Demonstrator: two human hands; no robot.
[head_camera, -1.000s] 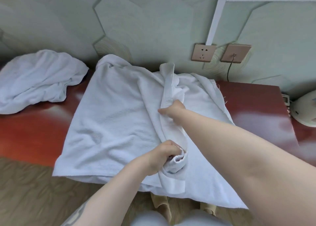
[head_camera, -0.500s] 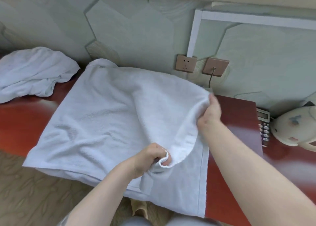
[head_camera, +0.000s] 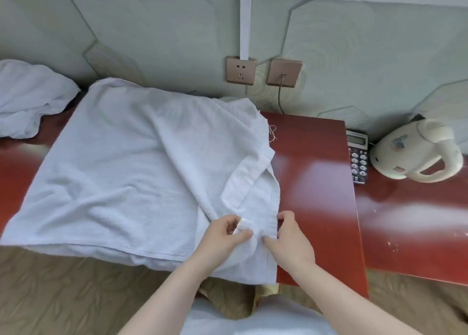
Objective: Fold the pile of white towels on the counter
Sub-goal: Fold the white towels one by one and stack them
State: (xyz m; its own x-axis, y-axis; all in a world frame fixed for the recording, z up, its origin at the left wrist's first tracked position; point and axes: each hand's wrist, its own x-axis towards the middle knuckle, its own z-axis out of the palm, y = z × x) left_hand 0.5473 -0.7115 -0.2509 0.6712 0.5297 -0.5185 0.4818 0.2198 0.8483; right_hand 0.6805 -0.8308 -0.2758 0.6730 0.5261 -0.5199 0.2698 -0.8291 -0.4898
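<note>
At the counter's (head_camera: 316, 182) near edge, both hands (left (head_camera: 222, 235), right (head_camera: 288, 238)) grip-pinch the towel's (head_camera: 126, 170) corner.

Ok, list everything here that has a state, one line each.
spread towel: laid out on the counter, right edge folded back, near edge overhanging
left hand: pinching a towel corner
right hand: pinching the towel's right edge
crumpled towel: unfolded, bunched
wall socket: empty
cable plate: cable plugged in
kettle: lid closed
</note>
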